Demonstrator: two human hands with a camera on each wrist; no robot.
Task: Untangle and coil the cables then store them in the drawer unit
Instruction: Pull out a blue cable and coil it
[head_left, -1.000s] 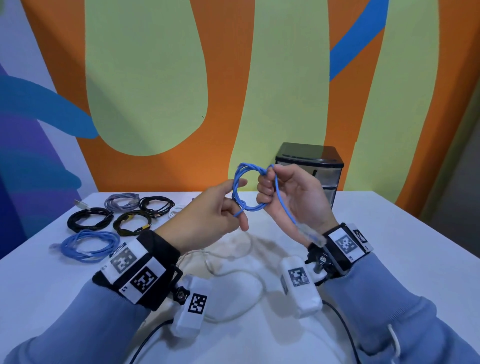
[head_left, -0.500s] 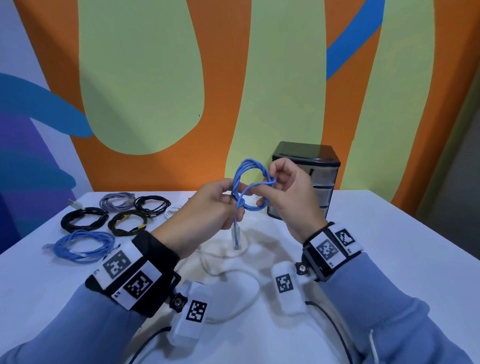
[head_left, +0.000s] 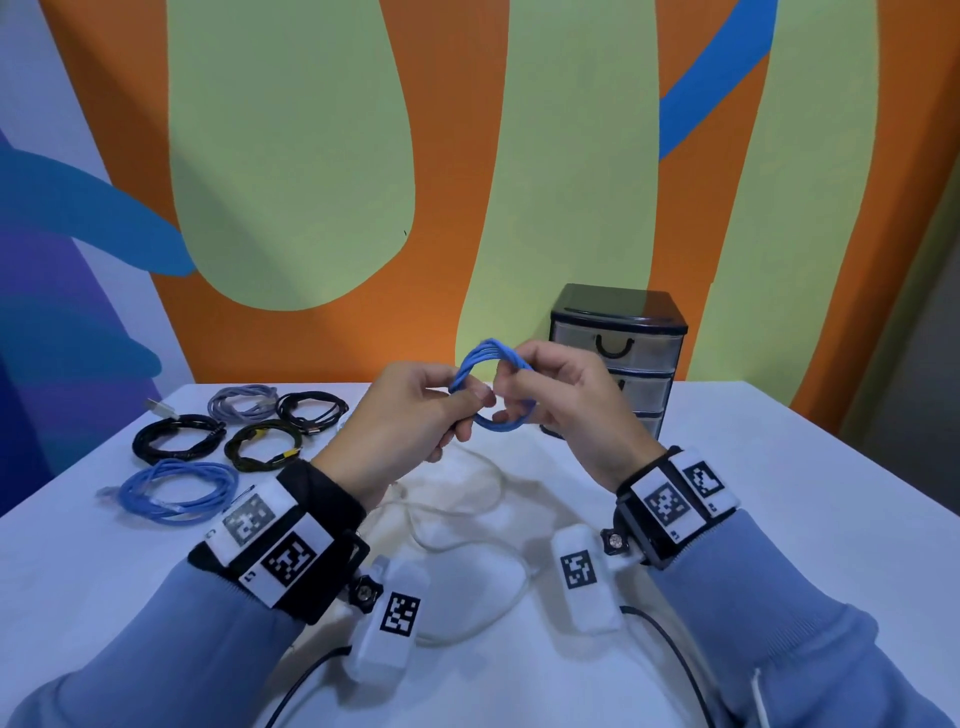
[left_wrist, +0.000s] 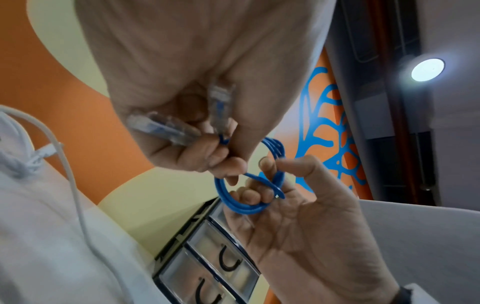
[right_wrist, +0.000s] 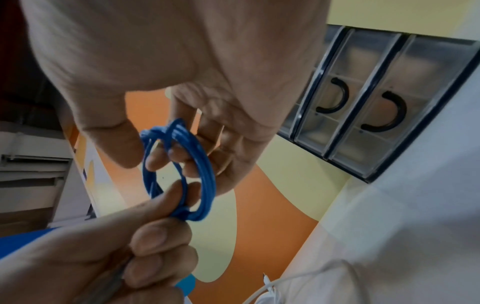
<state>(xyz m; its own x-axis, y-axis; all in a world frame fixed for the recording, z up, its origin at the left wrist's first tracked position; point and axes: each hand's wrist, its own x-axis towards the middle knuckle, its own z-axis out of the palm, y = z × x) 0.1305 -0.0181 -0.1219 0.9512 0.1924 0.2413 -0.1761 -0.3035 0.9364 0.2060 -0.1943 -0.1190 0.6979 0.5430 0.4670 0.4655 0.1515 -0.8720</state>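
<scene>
Closest to you, a loose white cable (head_left: 457, 525) lies in curves on the white tabletop (head_left: 779, 519), under your wrists at about 6 o'clock. Just above it, in the middle of the head view, you hold a small blue cable (head_left: 491, 387) in the air with both hands. It is wound into a little ring of a few loops. Your left hand (head_left: 410, 415) is curled round the 9 o'clock side of the ring, with the thumb and first finger pinching the loops. In the left wrist view, two clear plugs (left_wrist: 187, 121) at the cable's ends are tucked in that same hand. Your right hand (head_left: 566, 400) pinches the 3 o'clock side of the ring, and some of its fingers poke through the hole. Off toward 9 o'clock, five coiled cables lie on the tabletop, well apart from your hands. The nearest is a light blue coil (head_left: 176, 488). Behind it are a black coil (head_left: 174, 439) and a dark coil with a yellow bit (head_left: 262, 447). Farthest back are a grey coil (head_left: 244, 402) and another black coil (head_left: 311, 408). Behind your right hand, at about 1 o'clock, the drawer unit (head_left: 618, 353) stands on the tabletop. Its clear drawers with black handles are closed. Last comes the wall (head_left: 291, 156), painted orange, green and blue.
</scene>
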